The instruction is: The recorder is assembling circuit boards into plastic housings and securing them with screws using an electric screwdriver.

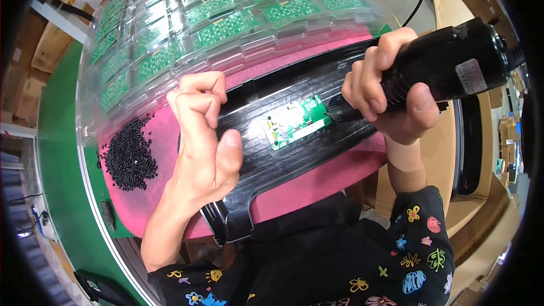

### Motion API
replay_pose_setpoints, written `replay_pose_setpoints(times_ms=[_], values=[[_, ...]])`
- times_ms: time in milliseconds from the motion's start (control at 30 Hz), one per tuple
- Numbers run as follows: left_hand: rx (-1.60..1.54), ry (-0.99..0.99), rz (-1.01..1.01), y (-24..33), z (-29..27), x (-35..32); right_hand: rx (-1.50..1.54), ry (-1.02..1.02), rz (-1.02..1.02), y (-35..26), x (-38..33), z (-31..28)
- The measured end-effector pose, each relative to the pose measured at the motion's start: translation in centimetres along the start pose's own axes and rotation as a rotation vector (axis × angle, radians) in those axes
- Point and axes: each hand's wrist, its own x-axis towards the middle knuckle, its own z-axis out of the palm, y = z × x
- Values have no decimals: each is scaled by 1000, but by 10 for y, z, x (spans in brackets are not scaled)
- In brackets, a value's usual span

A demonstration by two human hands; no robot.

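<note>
A long black plastic panel (294, 153) lies across a pink mat (317, 184). A small green circuit board (296, 122) sits on the panel's middle. My right hand (385, 93) grips a black electric screwdriver (447, 65), its tip resting at the board's right edge. My left hand (201, 136) presses on the panel's left part, fingers curled with thumb and fingertips pinched together; whether something small is between them I cannot tell.
A pile of small black screws (129, 156) lies on the mat's left end. Clear plastic trays (187, 34) holding several green circuit boards fill the far side. Cardboard boxes (447, 153) stand at right, a green surface (62, 153) at left.
</note>
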Motion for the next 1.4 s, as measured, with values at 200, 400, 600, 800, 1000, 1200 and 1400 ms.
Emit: replay_pose_setpoints(times_ms=[200, 400, 600, 800, 1000, 1200, 1400], values=[[86, 19, 28, 6, -1, 3, -13, 12, 63, 1, 1, 4], [157, 48, -31, 3, -7, 11, -21, 19, 53, 10, 3, 6], [303, 28, -111, 6, -19, 17, -5, 7, 60, 10, 6, 8], [463, -248, -198, 0, -15, 4, 346, 458, 365, 0, 34, -13], [460, -344, -208, 0, -15, 4, 479, 602, 417, 7, 60, -42], [571, -407, -223, 9, -22, 10, 44, 414, 193, -34, 33, -47], [392, -150, -189, 57, -37, 21, -519, 622, -64, -114, -5, -81]])
